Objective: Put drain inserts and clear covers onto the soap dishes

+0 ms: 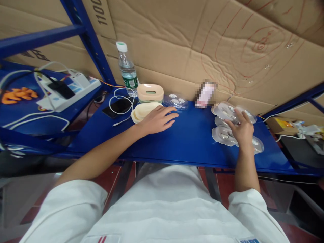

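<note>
My left hand (158, 118) lies flat and open on the blue shelf (187, 141), its fingers stretched out beside a stack of cream plastic lids (145, 110). A clear blister tray (176, 100) sits just beyond its fingertips. My right hand (240, 130) rests on a pile of clear plastic blister trays (225, 135) at the right. Its fingers curl onto the top tray (231, 111) and grip its near edge. A cream plastic box (150, 92) stands behind the lids.
A water bottle (127, 69) stands at the back near a phone (117, 107) with a white cable. A power strip (68, 89) lies on the left shelf. Cardboard covers the wall behind. A blue upright post (88, 37) rises at left.
</note>
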The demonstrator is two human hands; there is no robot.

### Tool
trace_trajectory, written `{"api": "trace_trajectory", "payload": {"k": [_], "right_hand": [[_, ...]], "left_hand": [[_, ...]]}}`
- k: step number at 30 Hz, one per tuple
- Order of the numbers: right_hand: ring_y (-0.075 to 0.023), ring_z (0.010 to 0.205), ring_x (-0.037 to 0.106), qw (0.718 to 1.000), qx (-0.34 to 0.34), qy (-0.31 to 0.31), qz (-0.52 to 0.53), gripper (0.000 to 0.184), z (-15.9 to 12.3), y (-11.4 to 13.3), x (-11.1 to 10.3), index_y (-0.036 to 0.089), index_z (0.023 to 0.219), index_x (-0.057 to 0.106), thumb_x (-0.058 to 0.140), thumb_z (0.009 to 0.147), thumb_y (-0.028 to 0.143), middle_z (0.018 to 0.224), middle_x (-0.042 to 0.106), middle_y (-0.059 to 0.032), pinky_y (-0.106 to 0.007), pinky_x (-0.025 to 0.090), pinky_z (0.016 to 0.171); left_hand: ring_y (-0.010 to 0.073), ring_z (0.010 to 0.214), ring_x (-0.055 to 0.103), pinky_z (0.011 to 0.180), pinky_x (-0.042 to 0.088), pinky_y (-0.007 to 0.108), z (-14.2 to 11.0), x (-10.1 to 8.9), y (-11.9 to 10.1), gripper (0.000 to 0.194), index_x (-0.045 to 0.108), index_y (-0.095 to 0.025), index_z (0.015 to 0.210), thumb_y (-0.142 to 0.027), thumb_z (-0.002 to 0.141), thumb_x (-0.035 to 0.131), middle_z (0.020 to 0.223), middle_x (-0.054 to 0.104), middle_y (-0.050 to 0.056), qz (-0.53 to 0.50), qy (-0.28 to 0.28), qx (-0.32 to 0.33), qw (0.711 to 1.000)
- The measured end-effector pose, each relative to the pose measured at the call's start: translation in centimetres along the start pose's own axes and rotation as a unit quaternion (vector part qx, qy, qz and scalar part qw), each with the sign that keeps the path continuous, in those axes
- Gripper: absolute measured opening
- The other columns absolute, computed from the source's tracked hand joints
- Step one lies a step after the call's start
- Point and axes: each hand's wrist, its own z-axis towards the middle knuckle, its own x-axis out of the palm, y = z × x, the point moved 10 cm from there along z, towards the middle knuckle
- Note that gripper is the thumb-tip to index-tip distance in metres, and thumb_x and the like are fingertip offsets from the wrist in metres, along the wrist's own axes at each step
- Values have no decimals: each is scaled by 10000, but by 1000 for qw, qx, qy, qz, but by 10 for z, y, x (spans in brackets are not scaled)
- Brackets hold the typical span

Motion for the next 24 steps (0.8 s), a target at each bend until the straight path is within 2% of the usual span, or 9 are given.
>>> {"api": "trace_trajectory", "payload": {"k": [4, 9, 14, 17, 20, 22, 24], "right_hand": [[-434, 1184, 719, 994, 9, 10, -112, 688, -4, -6, 5, 268, 1594, 577, 613, 1021, 647, 1611, 573, -198, -544, 577, 956], [-394, 1082, 726, 988, 7, 15, -153, 643, 20, -6, 24, 232, 1594, 553, 478, 1074, 602, 1509, 636, -218, -510, 540, 912], [-406, 1086, 713, 990, 13, 44, -131, 655, 38, -15, 37, 224, 1604, 528, 490, 1064, 593, 1516, 616, -256, -560, 518, 938], [-483, 1253, 648, 991, 17, 45, -123, 750, 41, -10, 32, 169, 1647, 469, 536, 1052, 622, 1613, 503, -327, -638, 475, 1014], [-532, 1385, 560, 996, -25, 20, -79, 791, 35, 29, 22, 143, 1662, 445, 559, 1050, 632, 1647, 460, -341, -688, 429, 1087], [-522, 1382, 575, 995, -92, 32, -21, 722, 23, 79, 26, 176, 1627, 503, 562, 1057, 615, 1616, 529, -290, -694, 446, 1097], [-485, 1361, 611, 982, -174, 62, 47, 637, 2, 136, 37, 215, 1581, 562, 545, 1071, 598, 1568, 601, -232, -672, 483, 1094]], "left_hand": [[289, 1138, 723, 1014, 551, 471, 0, 8, -3, 288, 732, -201, 1287, -277, 1096, 530, 1382, 706, 139, -9, 21, 2, 1000], [295, 1190, 705, 1040, 519, 475, 1, 17, -4, 298, 754, -211, 1252, -286, 1096, 511, 1387, 699, 133, -3, 53, -4, 999], [364, 1321, 633, 1165, 418, 595, -5, 20, 20, 308, 743, -211, 1277, -332, 1065, 554, 1448, 654, 174, 24, 84, -50, 995], [402, 1368, 596, 1197, 371, 638, -12, 17, 41, 344, 723, -205, 1295, -387, 1016, 639, 1459, 633, 197, 40, 88, -81, 992], [409, 1296, 629, 1163, 414, 613, -19, 18, 59, 431, 696, -202, 1308, -457, 960, 716, 1399, 658, 191, 68, 102, -115, 986], [399, 1225, 661, 1092, 477, 567, -22, 23, 63, 458, 673, -191, 1323, -460, 956, 715, 1335, 686, 181, 77, 132, -128, 980], [374, 1191, 677, 1030, 513, 507, -21, 29, 58, 418, 654, -187, 1340, -412, 987, 670, 1307, 702, 166, 68, 152, -122, 978]]}}
